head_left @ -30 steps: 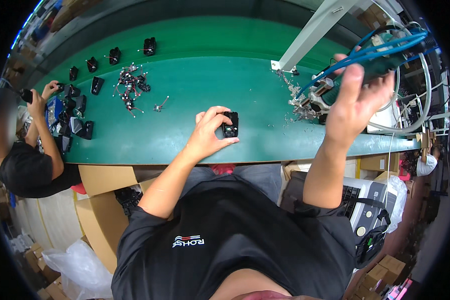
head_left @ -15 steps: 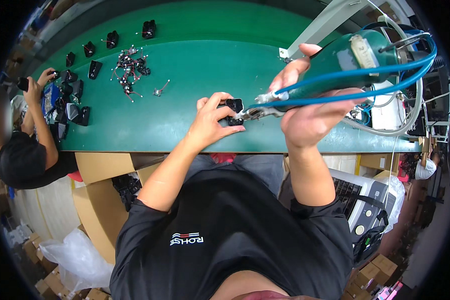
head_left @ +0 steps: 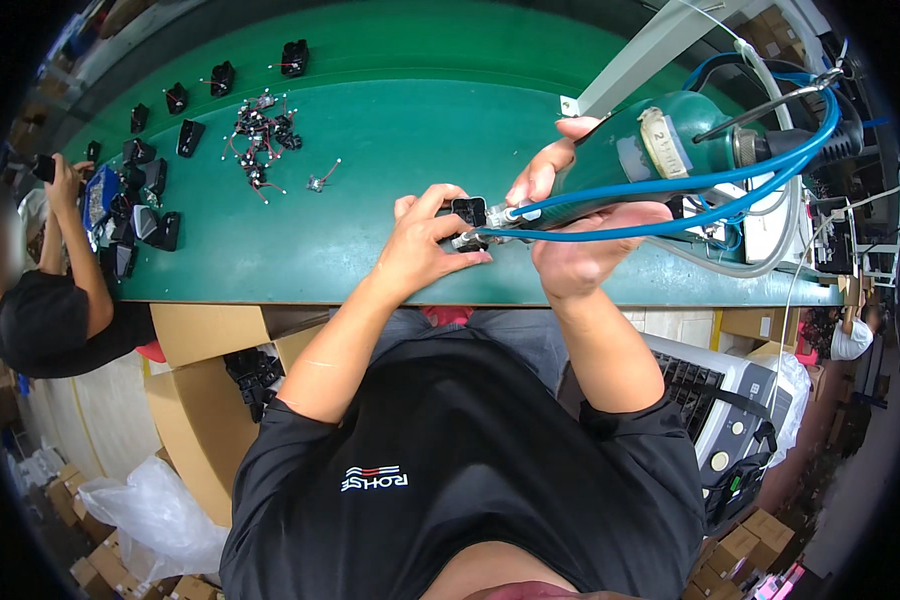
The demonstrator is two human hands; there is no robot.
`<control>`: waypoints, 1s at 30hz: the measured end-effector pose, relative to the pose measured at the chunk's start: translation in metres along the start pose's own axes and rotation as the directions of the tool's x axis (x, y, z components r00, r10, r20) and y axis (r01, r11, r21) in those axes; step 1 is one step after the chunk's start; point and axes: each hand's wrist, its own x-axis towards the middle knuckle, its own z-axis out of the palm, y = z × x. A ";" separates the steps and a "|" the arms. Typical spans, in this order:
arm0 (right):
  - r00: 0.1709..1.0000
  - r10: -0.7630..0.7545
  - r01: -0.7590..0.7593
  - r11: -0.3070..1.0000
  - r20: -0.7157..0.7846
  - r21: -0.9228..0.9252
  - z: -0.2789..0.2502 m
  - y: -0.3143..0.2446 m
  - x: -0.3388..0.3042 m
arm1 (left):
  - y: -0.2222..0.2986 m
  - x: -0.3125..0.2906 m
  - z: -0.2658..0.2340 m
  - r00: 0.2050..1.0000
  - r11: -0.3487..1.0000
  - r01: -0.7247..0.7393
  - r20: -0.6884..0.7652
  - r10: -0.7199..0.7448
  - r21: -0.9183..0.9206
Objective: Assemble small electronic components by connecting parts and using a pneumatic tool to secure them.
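My left hand (head_left: 410,245) is closed on a small black plastic housing (head_left: 468,209), pressing it to the green bench with its fingers and thumb. My right hand (head_left: 590,250) wraps round a green power screwdriver (head_left: 618,155), which lies tilted with its back end up to the right. Two blue hoses (head_left: 660,186) run along the screwdriver to metal fittings at its front. That metal front end covers the lower part of the housing, beside my left fingertips. Whether the bit touches a screw is hidden.
A pile of small wired parts (head_left: 260,135) lies on the green bench (head_left: 370,140), with one wired part apart from it. Several black housings stand to the left. A co-worker (head_left: 45,320) handles parts there. A white metal post (head_left: 650,55) rises at the back right.
My right hand and the power screwdriver have moved left, so the metal front end now reaches over the housing. My left hand keeps its place. The hoses have swung along.
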 end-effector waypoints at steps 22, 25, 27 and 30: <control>0.997 0.048 -0.061 0.967 0.058 0.248 -0.005 -0.030 0.029 | -0.003 -0.002 0.001 1.000 1.000 -0.019 -0.022 0.019 -0.005; 0.993 -0.037 0.001 0.956 0.116 0.292 -0.006 -0.031 0.035 | -0.003 -0.001 0.001 0.998 0.997 0.036 -0.043 -0.039 -0.067; 0.991 0.057 -0.090 0.952 0.123 0.292 -0.006 -0.017 0.027 | 0.000 0.000 -0.001 0.999 0.997 0.053 -0.010 -0.053 -0.060; 0.997 0.056 -0.061 0.990 0.048 0.124 0.003 0.005 0.013 | 0.000 0.001 -0.002 0.998 0.998 0.055 0.016 -0.054 -0.034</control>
